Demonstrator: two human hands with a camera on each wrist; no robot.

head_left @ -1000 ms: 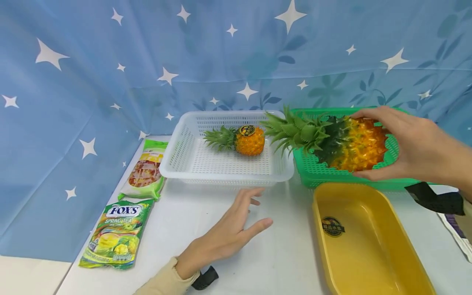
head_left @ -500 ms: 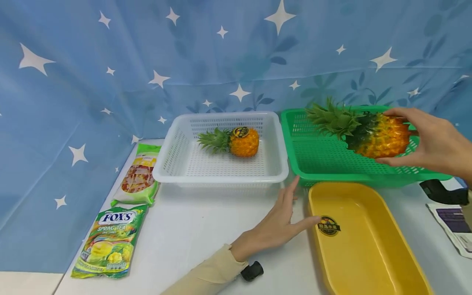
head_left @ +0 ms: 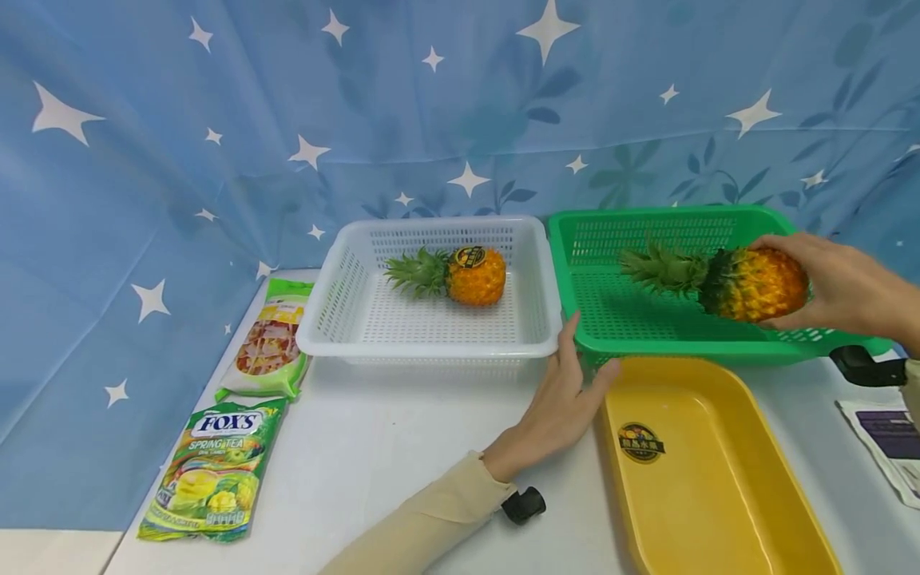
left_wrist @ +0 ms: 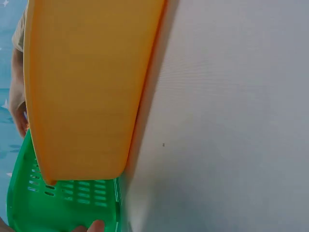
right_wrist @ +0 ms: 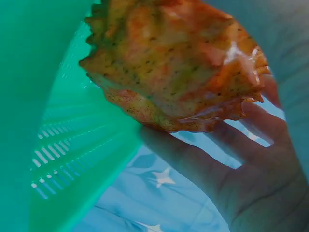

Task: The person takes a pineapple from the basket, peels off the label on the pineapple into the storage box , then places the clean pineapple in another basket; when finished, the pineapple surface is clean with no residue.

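My right hand (head_left: 837, 283) grips a large pineapple (head_left: 758, 285) by its orange base, low inside the green basket (head_left: 604, 346); the leafy crown points left. In the right wrist view, the fingers curl round the bottom of the pineapple (right_wrist: 169, 67). My left hand (head_left: 549, 407) reaches up with extended fingers to the front edge where the white basket (head_left: 431, 350) and the green basket meet. Its thumb lies by the yellow bin's corner. Whether the fingertips touch a rim is hard to tell. A smaller pineapple (head_left: 476, 279) lies on its side in the white basket.
The yellow bin (head_left: 707, 479) stands in front of the green basket. At the left lie a green Fox's candy bag (head_left: 216, 471) and another snack bag (head_left: 269, 339). A white and purple packet (head_left: 887, 439) lies far right. A blue curtain (head_left: 402, 104) hangs behind.
My right hand has moved right and lowered the large pineapple into the green basket. My left hand has shifted right and forward to the baskets' front edge. The view has turned slightly.
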